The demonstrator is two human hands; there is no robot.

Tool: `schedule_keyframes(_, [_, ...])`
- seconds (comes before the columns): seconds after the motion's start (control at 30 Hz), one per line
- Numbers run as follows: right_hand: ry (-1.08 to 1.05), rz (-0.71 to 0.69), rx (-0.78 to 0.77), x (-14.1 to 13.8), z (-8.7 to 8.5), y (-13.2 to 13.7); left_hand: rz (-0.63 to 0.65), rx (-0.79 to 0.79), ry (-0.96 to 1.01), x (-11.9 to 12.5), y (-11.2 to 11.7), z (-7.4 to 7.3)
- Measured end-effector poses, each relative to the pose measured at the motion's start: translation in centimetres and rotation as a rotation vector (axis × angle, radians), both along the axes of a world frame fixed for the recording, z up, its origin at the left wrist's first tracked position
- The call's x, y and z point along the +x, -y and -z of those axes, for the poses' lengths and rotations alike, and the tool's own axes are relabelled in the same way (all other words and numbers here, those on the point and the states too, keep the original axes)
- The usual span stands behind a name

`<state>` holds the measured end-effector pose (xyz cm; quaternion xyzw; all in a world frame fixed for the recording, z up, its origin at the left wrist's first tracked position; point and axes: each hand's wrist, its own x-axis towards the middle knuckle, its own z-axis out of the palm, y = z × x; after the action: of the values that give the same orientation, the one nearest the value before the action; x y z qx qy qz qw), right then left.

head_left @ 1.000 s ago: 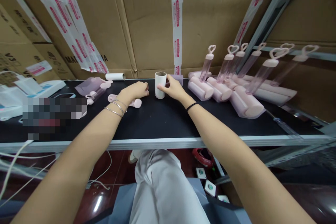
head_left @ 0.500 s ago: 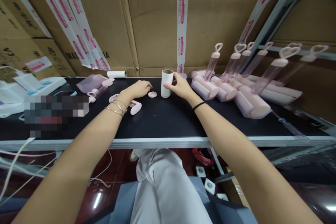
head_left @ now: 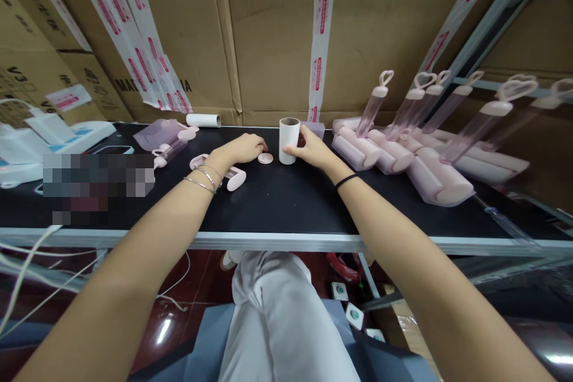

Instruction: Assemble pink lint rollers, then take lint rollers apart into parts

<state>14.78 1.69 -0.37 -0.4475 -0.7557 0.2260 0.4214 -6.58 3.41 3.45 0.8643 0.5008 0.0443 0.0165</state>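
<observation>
Right hand (head_left: 311, 149) grasps the upright roll (head_left: 289, 138), far on the counter (head_left: 286, 203). It looks light, stiff and easily tipped, best held round its middle. Left hand (head_left: 242, 148) rests loosely curled, empty, beside a pink cap (head_left: 265, 158).

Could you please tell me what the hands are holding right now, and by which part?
The right hand grips the upright white roll by its lower side. The left hand holds nothing, fingertips beside a pink cap.
</observation>
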Motion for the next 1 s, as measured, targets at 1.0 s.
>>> schedule_keyframes(1.0, [-0.295,-0.027,0.237,-1.4,-2.2,2.9,0.035,-0.696,0.612,1.5,1.4,0.3])
